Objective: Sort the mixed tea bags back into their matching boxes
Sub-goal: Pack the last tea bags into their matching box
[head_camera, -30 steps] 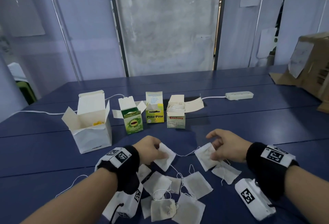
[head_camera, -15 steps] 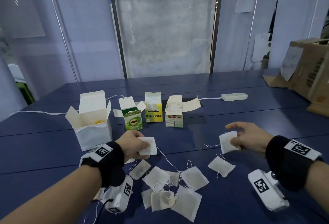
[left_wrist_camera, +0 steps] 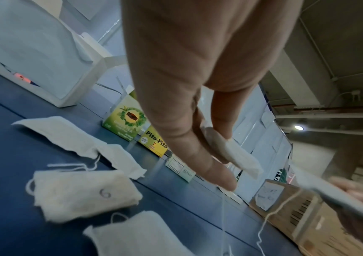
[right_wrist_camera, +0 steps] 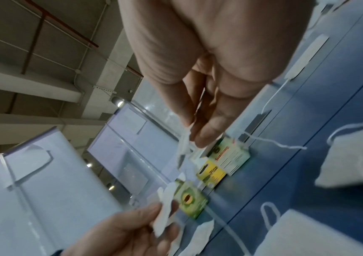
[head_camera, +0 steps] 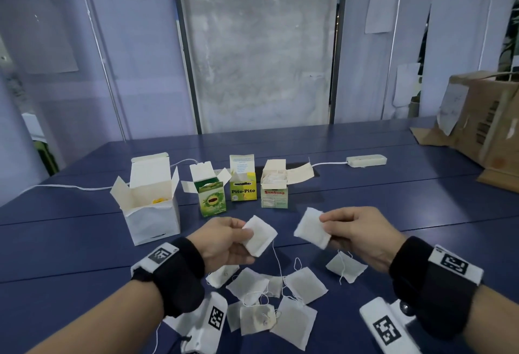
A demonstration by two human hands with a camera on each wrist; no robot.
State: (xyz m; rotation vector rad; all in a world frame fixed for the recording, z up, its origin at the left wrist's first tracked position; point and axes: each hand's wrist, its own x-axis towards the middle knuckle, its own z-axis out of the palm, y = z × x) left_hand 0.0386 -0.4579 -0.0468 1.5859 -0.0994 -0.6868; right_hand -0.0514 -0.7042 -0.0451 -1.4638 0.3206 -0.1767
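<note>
Your left hand [head_camera: 224,244] pinches one tea bag [head_camera: 259,235] and your right hand [head_camera: 362,237] pinches another tea bag [head_camera: 310,230], both raised above the table [head_camera: 365,196]. Loose bags [head_camera: 304,285] lie beneath, near the four open boxes [head_camera: 273,188].

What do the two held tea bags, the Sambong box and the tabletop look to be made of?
Tea bag in the left hand and tea bag in the right hand: thin, matte, fibrous filter paper, slightly fuzzy edges. Sambong box: printed paperboard; creased, folded flaps. Tabletop: dark blue boards, smooth satin finish with seams; probably painted wood or laminate.
</note>
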